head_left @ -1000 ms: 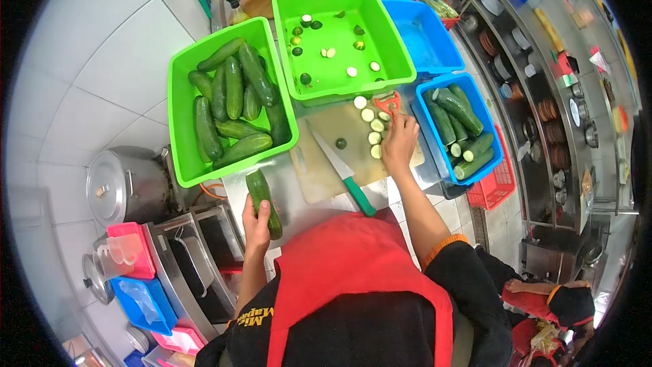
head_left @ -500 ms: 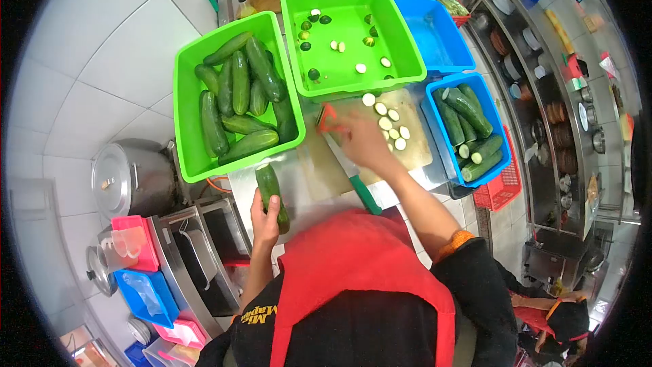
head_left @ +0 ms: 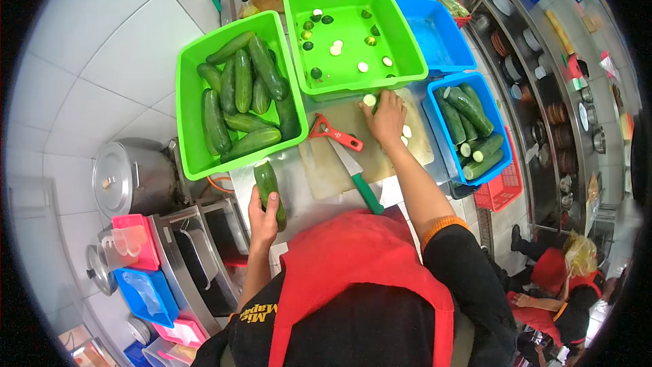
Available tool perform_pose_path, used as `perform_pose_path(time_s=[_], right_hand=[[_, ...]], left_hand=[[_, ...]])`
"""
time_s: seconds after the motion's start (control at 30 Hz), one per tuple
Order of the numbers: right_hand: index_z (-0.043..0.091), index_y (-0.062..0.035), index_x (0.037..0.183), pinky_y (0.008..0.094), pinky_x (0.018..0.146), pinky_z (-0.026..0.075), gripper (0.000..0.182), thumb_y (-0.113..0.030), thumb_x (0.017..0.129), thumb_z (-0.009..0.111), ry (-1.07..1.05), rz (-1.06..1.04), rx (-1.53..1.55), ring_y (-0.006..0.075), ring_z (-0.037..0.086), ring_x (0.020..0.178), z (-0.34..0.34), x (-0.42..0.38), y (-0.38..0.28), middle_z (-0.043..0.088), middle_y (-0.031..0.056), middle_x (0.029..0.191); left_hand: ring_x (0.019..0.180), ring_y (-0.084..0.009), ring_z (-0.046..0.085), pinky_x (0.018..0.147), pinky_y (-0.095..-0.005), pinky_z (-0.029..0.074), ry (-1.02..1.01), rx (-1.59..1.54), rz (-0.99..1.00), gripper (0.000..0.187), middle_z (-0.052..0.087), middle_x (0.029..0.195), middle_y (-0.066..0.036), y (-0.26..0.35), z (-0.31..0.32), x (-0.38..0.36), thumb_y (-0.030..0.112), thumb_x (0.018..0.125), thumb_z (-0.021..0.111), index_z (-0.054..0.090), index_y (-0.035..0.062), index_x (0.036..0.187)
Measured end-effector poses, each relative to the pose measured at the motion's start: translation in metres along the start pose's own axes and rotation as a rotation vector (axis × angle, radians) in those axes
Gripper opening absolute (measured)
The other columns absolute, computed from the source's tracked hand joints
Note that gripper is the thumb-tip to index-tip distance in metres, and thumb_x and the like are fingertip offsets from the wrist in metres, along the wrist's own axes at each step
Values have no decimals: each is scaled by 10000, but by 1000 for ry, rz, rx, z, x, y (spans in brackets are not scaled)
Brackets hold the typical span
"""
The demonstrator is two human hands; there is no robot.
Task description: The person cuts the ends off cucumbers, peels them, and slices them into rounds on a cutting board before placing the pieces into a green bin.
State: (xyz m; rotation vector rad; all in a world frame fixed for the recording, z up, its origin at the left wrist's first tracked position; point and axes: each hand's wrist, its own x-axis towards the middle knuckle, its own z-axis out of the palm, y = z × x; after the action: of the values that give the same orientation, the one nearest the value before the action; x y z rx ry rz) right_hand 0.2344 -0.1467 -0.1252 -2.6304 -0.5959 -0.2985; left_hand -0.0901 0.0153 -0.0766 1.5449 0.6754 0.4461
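While held just beside the cutting board (head_left: 322, 177), got one cucumber (head_left: 267, 180) in the left hand (head_left: 263, 217) over the counter (head_left: 302, 212), thumb and fingers wrapped around the lower part, probably for a steady grip with the cut end exposed. Got the right hand (head_left: 388, 119) bent down over the pale slices (head_left: 406, 131), fingers partly curled; can't tell if pinching any. Also spotting the red peeler (head_left: 348, 141) at the tip of the knife (head_left: 367, 194), likely for easy reach, plus end pieces (head_left: 336, 48) inside the middle green tub (head_left: 346, 71), presumably to stay separate.
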Motion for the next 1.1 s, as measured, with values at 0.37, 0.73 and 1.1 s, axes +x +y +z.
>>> perform_pose_path(time_s=[0.37,0.73,1.1], right_hand=[[571,-104,1153,493,717,549,348,-90,813,644,-61,-359,117,403,647,853,-27,7,-5,567,168,1124],[572,-22,1133,494,795,442,349,-161,841,702,-144,-490,96,410,535,977,-75,-5,-56,560,218,1056],[641,-41,1152,507,946,433,311,-110,850,615,-176,-350,260,410,538,1102,-18,-48,-38,570,208,1205]], left_hand=[[819,-117,518,726,-287,448,-38,62,36,360,560,887,-19,5,-4,-5,328,1003,606,542,18,1174],[815,-122,517,729,-291,451,-44,-23,-66,349,560,894,-28,3,1,-5,323,999,601,540,26,1173],[847,-123,502,769,-292,443,-83,-54,-95,351,555,905,-24,-7,10,1,308,1002,598,540,14,1185]])
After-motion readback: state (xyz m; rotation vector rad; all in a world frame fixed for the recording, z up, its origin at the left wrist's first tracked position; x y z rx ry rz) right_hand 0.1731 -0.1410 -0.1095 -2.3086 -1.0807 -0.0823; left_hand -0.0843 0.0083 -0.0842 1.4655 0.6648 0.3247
